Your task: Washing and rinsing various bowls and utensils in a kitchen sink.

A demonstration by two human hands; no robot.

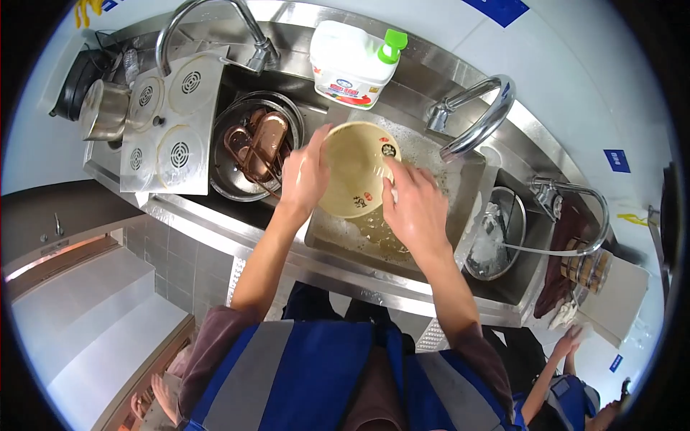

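A round cream bowl (353, 169) with small dark and red printed marks is tilted over the middle sink basin (467, 215), with its inside showing. My left hand (305, 176) grips its left rim, fingers pointing away from me. On the opposite rim, my right hand (417, 212) holds the bowl with its thumb and fingers. Cloudy water (345, 241) with some foam lies in the basin below. Part of each hand's grip is hidden behind the rim.
A white jug (345, 65) with a green cap stands behind the basin. Chrome taps (489, 122) arch overhead. Copper-coloured trays (267, 140) fill a steel bowl at left; water runs into another steel bowl (496, 262) at right. Another person's hands (568, 341) are at lower right.
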